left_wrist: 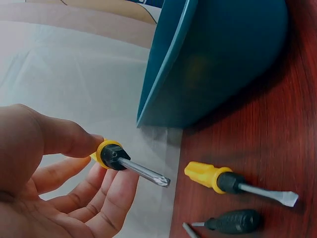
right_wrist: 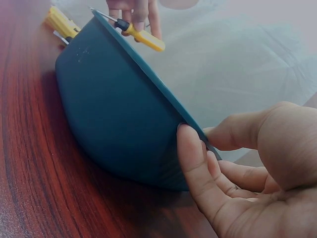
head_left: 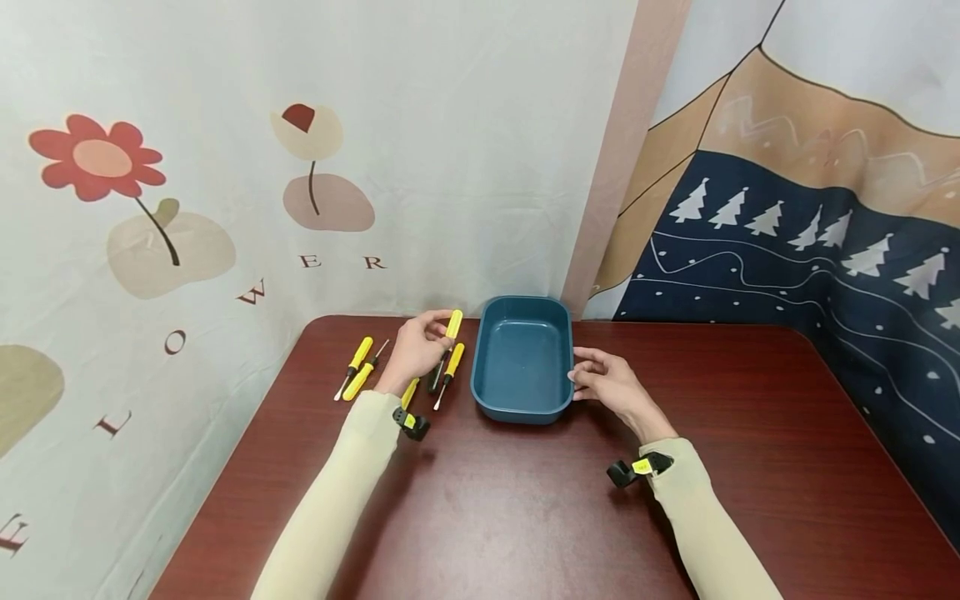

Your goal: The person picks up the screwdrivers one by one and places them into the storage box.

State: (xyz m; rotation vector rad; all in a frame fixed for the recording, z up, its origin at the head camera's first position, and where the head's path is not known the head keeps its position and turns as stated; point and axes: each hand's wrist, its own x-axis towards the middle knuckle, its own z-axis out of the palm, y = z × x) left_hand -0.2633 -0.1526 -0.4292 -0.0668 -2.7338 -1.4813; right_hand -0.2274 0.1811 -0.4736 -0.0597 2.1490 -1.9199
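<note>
left fingers pinch seemingly cross-tipped screwdriver

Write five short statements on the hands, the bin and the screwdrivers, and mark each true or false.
1. The left hand holds a yellow-handled screwdriver. True.
2. That screwdriver's tip is flat. False: it is cross-shaped.
3. The right hand touches the blue bin. True.
4. Several screwdrivers lie inside the bin. False: the bin is empty.
5. A black-handled screwdriver lies on the table. True.
</note>
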